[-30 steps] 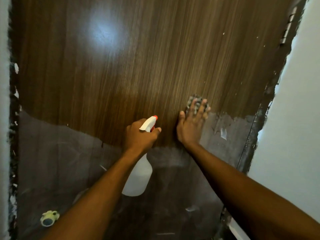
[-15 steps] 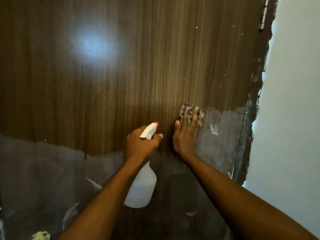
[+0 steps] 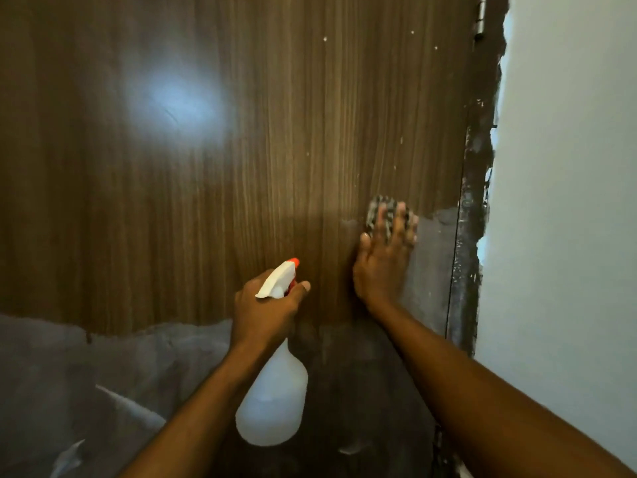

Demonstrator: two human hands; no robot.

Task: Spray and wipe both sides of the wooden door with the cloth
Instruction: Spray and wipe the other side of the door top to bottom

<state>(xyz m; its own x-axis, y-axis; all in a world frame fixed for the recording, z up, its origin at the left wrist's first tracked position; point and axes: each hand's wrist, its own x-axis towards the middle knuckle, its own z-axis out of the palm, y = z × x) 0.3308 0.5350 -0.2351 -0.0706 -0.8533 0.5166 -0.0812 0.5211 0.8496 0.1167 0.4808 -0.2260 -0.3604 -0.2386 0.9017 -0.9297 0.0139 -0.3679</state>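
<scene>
The dark wooden door [image 3: 241,150] fills most of the view, its lower part under a dull grey film [image 3: 86,367]. My left hand [image 3: 265,312] grips the neck of a white spray bottle [image 3: 274,398] with a red-tipped nozzle, held close to the door. My right hand [image 3: 382,260] presses a patterned cloth [image 3: 377,207] flat against the door near its right edge, fingers spread over it. Most of the cloth is hidden under my fingers.
The door's right edge meets a rough, chipped dark frame [image 3: 472,219], with a hinge [image 3: 479,19] at the top. A pale wall [image 3: 565,201] stands to the right of the frame. A light spot reflects off the door's upper left.
My right hand and the cloth have slid a little to the right along the door. The view has shifted right and closer, and the small object on the floor at lower left is out of sight.
</scene>
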